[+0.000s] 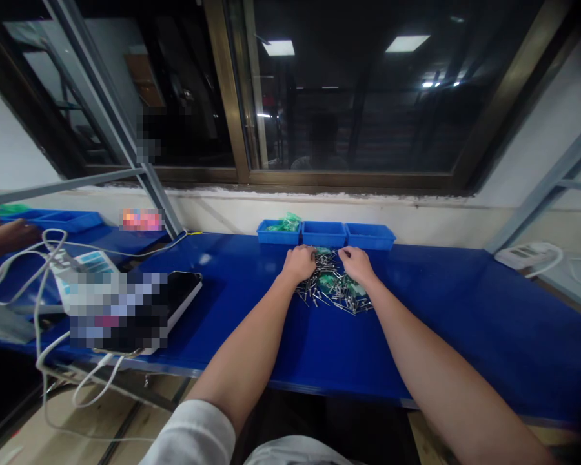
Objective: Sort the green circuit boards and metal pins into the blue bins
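Observation:
A loose pile of thin metal pop rivets (346, 298) lies on the blue table, with crumpled green plastic bags (326, 281) among them. At the pile's left edge, my left hand (300, 262) is closed, its fingers curled down toward the rivets; whatever they hold is hidden. My right hand (357, 263) is at the upper right of the pile, thumb and fingers pinched together. What looks like the thin end of a rivet sticks out from its fingertips. Both forearms reach forward on either side of the pile.
Behind the pile stand three blue bins: a left bin (279, 237) with green plastic in it, a middle bin (324, 234) and a right bin (370, 237). A phone (181, 284) and white cables (41, 310) are at left. Another person's hand (10, 232) shows far left.

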### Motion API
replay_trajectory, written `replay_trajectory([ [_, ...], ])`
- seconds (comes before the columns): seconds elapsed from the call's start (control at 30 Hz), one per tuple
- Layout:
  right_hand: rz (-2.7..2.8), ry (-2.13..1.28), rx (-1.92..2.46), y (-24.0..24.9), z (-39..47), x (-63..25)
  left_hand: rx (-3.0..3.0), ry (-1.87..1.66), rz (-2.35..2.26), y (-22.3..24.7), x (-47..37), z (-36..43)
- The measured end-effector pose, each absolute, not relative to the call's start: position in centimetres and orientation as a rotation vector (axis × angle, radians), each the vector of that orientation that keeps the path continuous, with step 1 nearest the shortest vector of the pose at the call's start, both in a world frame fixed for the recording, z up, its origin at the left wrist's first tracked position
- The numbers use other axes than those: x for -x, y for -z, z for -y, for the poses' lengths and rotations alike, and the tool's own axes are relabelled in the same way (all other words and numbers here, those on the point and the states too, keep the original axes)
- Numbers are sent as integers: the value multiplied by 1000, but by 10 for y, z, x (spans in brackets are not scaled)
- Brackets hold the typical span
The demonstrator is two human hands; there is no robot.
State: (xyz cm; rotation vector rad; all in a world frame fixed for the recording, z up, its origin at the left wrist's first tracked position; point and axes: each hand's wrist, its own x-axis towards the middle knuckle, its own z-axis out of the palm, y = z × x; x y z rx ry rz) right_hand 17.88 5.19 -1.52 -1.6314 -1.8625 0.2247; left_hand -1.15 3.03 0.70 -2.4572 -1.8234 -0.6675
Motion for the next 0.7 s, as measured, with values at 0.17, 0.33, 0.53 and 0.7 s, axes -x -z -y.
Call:
replay_trajectory([
  [0.17,1895,-191,1643,16,-49,-173,2580,545,1752,-7,8,-35],
  [0.33,1898,-198,1683,17,-47,-169,2675,385,1762,-3,-3,-42],
  [0.53,1922,-218,1664,17,-47,-168,2625,445,1661,-2,-5,-39],
  [0.7,1930,-228,1632,11,-40,-163,2589,583,1605,-5,-4,-35],
])
